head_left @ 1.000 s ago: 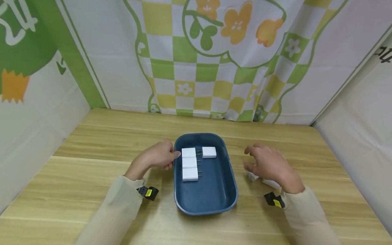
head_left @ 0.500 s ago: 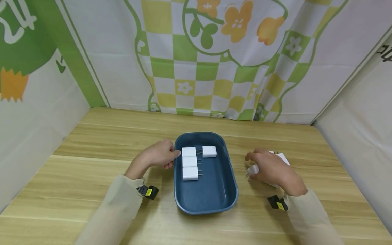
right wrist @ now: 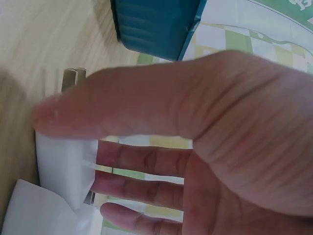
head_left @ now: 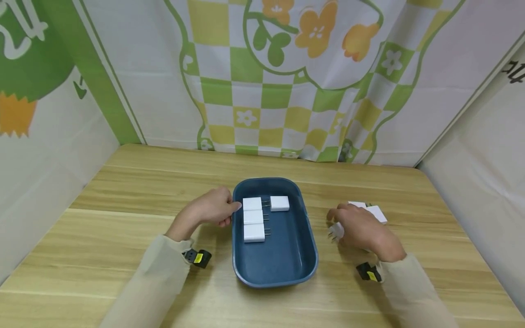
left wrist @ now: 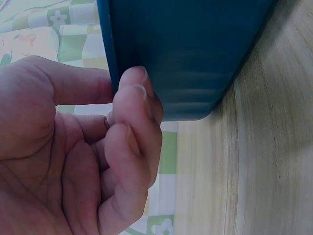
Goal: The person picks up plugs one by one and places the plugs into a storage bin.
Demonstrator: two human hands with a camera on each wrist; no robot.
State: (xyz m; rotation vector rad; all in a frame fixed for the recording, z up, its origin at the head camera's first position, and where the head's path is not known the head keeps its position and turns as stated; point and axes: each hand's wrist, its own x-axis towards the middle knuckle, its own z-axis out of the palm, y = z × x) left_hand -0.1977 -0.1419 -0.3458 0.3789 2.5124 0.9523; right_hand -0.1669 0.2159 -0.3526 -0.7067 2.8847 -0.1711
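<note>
My left hand (head_left: pixel 211 208) pinches the left rim of a dark blue plastic basin (head_left: pixel 287 259), thumb over the edge and fingers against the outer wall. In the basin lie several white plug chargers (head_left: pixel 254 232): a column on the left with prongs pointing right, and another charger (head_left: pixel 280 203) facing them at the upper right. Right of the basin, my right hand (head_left: pixel 365 231) holds a white charger (head_left: pixel 338 229) between thumb and fingers, low over the table. The right wrist view shows the held charger (right wrist: pixel 63 166), prongs beside the thumb, and a white block (right wrist: pixel 34 210) against it.
Two more white chargers (head_left: pixel 376 214) lie on the wooden table (head_left: pixel 123 255) behind the right hand. A patterned curtain (head_left: pixel 270 100) hangs along the table's back edge, with white cloth at both sides.
My right hand has come down and taken hold of a charger, which now shows between thumb and fingers. Chargers behind it have come into sight. The left hand and basin stay put.
</note>
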